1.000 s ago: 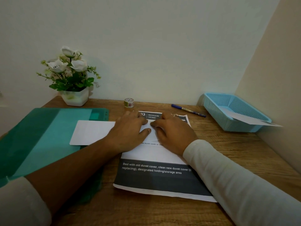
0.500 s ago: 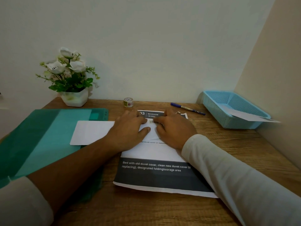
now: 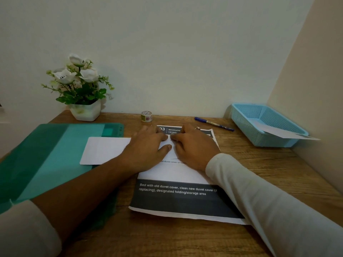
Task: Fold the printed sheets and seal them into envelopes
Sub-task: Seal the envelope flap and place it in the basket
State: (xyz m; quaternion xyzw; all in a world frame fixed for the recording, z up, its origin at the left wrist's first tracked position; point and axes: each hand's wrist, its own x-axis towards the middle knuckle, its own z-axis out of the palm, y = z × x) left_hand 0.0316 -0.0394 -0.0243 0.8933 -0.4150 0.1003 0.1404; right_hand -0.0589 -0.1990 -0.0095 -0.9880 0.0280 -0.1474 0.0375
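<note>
A printed sheet [image 3: 176, 197] with dark bands and white text lies flat on the wooden desk [image 3: 269, 173] in front of me. On its upper half rests a small white folded paper [image 3: 169, 150]. My left hand [image 3: 146, 147] and my right hand [image 3: 193, 147] both press down on it, fingertips meeting at its top edge, left thumb lying across it. Most of this paper is hidden under the hands, so I cannot tell whether it is a folded sheet or an envelope. A white envelope [image 3: 104, 151] lies to the left, partly on a green folder [image 3: 46, 154].
At the back of the desk are a small tape roll [image 3: 146, 116], a blue pen [image 3: 213, 123] and a white pot of flowers [image 3: 81, 89]. A light blue basket [image 3: 263, 125] at the right holds a white sheet [image 3: 284, 133] hanging over its rim. Walls close in behind and to the right.
Both hands have stayed on the small white paper, with the fingertips edging slightly closer together. The view has shifted a little.
</note>
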